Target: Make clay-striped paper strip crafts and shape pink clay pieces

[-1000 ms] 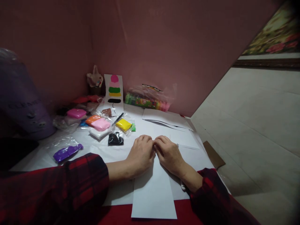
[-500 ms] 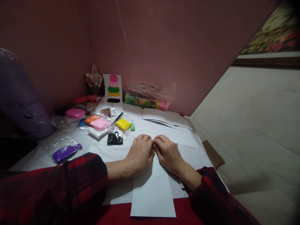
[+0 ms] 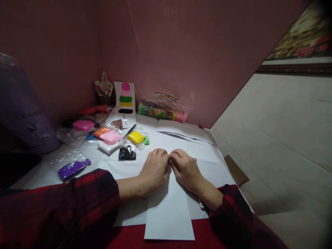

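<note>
At the centre of the frame, the left hand [image 3: 156,168] and the right hand [image 3: 187,170] stay with curled fingers together over the paper [image 3: 169,218]; I cannot tell if they grasp it. Compared with one second ago, the paper lies very slightly higher, at lower centre.

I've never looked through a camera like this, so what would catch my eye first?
Probably the bright clay-like packets left of the hands, with the yellow packet and the purple packet standing out against white. Behind them, a card with stacked color patches leans by the pink wall. In the middle, the left hand and right hand meet over a white paper strip.
</note>
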A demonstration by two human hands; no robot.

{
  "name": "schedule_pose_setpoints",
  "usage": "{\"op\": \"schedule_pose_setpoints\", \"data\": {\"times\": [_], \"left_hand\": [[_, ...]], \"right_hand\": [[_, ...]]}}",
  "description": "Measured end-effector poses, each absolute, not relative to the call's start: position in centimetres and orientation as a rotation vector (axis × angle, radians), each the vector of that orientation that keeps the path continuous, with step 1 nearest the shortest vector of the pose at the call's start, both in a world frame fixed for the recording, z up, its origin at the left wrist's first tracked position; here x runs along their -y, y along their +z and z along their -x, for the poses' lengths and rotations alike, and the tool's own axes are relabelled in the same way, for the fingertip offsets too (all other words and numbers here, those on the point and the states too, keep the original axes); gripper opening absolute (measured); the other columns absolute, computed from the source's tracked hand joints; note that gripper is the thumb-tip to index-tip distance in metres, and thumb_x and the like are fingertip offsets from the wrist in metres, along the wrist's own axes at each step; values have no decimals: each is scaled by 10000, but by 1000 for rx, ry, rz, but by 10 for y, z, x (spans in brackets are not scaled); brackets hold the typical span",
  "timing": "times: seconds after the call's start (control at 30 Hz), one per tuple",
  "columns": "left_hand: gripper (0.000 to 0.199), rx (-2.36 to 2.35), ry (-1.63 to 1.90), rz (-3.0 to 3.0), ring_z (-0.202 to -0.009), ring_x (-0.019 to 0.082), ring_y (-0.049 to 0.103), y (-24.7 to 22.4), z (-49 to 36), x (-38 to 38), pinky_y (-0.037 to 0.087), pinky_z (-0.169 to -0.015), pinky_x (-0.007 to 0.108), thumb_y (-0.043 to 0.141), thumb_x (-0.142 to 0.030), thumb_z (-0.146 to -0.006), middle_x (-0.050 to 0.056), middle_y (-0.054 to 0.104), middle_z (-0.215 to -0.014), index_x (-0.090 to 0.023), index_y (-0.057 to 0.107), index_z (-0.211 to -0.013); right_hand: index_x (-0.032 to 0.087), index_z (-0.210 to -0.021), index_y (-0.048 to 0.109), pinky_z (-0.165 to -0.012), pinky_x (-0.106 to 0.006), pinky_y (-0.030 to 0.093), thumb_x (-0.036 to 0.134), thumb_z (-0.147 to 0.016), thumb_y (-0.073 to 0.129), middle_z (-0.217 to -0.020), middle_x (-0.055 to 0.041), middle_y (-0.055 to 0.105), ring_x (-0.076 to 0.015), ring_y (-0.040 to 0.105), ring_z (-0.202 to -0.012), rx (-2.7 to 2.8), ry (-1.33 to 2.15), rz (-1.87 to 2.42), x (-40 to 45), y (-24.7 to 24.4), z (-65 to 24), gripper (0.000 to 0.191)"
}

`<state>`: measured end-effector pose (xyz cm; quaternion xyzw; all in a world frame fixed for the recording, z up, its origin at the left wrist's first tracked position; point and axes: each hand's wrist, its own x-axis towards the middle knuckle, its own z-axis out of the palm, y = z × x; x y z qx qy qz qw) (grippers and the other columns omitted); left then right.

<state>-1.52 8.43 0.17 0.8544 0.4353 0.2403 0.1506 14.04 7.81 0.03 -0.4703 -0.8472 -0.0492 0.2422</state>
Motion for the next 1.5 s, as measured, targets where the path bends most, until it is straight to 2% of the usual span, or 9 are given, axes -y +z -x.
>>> {"op": "schedule_pose_setpoints", "data": {"times": [1.1, 1.5], "left_hand": [[209, -1230, 725, -2461, -1092, 250, 478, 0, 15, -85, 391, -965, 396, 482, -139, -841, 115, 587, -1106, -114, 603, -1010], [182, -1235, 713, -2477, -1095, 246, 477, -1, 15, -86, 397, -960, 399, 489, -148, -844, 102, 586, -1115, -140, 590, -995]], "right_hand": [[178, -880, 601, -746, -345, 480, 99, -893, 483, -916, -86, 640, -229, 578, -869, 2316, -133, 1291, -78, 0, -140, 143], [172, -863, 599, -724, -340, 476, 96, -883, 496, -915, -86, 638, -231, 576, -864, 2313, -140, 1294, -79, -1, -140, 129]]}}
